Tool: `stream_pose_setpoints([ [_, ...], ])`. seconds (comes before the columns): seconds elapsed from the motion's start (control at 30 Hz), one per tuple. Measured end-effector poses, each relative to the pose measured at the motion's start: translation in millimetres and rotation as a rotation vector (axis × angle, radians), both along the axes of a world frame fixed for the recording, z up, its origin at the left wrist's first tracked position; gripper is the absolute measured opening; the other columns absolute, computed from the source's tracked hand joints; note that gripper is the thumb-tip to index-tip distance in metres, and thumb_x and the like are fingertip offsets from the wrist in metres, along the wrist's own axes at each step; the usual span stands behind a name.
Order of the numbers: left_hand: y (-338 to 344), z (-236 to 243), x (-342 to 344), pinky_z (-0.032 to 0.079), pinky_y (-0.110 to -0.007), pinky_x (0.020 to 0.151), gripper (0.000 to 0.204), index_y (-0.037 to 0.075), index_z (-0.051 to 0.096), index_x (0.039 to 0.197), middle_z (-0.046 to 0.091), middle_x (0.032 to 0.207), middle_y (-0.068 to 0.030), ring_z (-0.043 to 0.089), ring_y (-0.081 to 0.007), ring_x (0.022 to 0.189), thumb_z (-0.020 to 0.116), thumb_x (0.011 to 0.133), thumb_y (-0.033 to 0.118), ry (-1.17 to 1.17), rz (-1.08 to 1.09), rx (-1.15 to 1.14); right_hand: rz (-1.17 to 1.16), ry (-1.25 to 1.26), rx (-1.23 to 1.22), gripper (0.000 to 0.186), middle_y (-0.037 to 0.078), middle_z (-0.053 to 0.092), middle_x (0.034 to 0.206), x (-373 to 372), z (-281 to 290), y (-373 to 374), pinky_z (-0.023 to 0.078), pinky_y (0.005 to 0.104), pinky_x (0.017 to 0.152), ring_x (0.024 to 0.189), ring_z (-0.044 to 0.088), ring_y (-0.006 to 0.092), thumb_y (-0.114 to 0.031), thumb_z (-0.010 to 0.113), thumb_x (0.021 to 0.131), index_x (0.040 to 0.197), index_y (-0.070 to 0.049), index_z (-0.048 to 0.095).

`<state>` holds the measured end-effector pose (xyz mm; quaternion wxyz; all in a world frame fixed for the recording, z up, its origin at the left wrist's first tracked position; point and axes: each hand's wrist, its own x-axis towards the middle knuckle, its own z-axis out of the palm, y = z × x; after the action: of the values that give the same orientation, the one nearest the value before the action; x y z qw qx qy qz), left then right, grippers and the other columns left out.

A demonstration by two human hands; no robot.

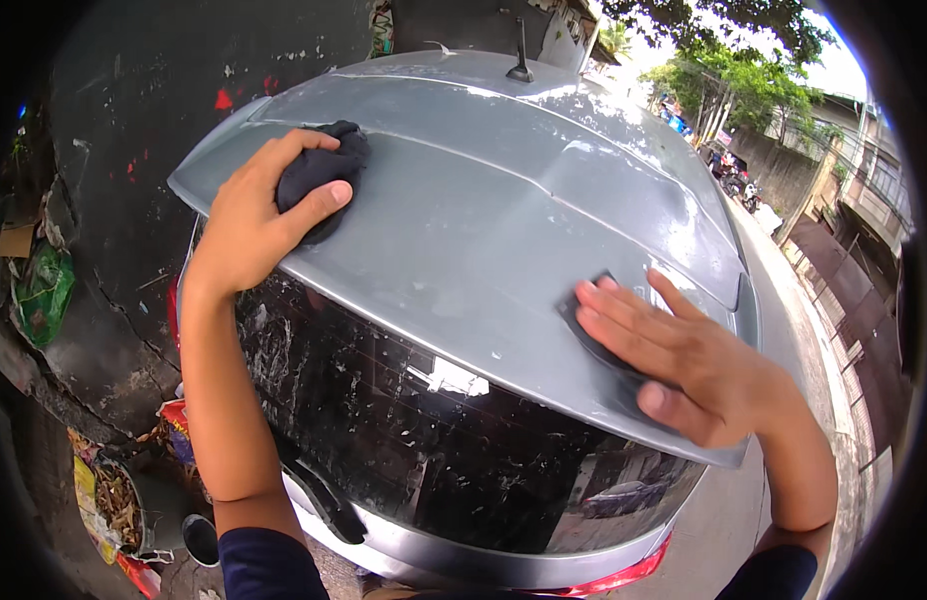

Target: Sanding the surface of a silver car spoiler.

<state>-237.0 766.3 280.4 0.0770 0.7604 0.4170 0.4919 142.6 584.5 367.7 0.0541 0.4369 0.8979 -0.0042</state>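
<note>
A grey car's rear spoiler (454,235) stretches across the middle, with a dull, scuffed-looking surface. My left hand (252,215) is closed round a bunched black cloth (319,178) that rests on the spoiler's left part. Toward the right end, my right hand (689,365) presses a thin dark sheet, which looks like sandpaper (582,322), against the surface. Its fingers lie nearly straight over the sheet, hiding most of it, and the thumb is near the spoiler's rear edge.
Below the spoiler is the dark, spotted rear window (384,430) with a wiper (324,500). An antenna (521,68) stands on the roof. A dark wall (114,180) runs close on the left, above a bucket of dry leaves (124,505). A paved lane (784,290) passes on the right.
</note>
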Motion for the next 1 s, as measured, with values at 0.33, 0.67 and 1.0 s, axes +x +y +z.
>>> stream_pose_setpoints([
  [0.33,3,0,7,0.049,-0.037,0.108,0.048,0.008,0.069,0.136,0.074,0.128,-0.012,0.067,-0.0241,0.119,0.079,0.098,0.036,-0.011,-0.004,0.036,-0.08,0.057,0.024,0.063,0.016,0.029,0.182,14,-4,-2,0.008,0.0647,0.136,0.169,0.024,0.0362,-0.028,0.04,0.115,0.175,-0.008,0.031],
  [0.67,-5,-2,3,0.048,-0.038,0.11,0.048,0.008,0.069,0.136,0.075,0.129,-0.0124,0.067,-0.0253,0.12,0.079,0.098,0.036,-0.01,0.033,0.027,-0.079,0.036,0.065,0.067,0.02,0.03,0.18,23,3,5,0.013,0.0597,0.138,0.168,0.026,0.0395,-0.022,0.047,0.112,0.173,-0.002,0.031],
  [1.0,1,0,0,0.047,-0.036,0.109,0.047,0.006,0.069,0.136,0.073,0.128,-0.0112,0.066,-0.0237,0.119,0.076,0.099,0.035,-0.03,0.02,0.02,0.038,0.022,-0.003,0.07,0.02,0.026,0.182,31,18,40,0.01,0.0602,0.137,0.17,0.022,0.0387,-0.019,0.048,0.11,0.175,-0.002,0.027],
])
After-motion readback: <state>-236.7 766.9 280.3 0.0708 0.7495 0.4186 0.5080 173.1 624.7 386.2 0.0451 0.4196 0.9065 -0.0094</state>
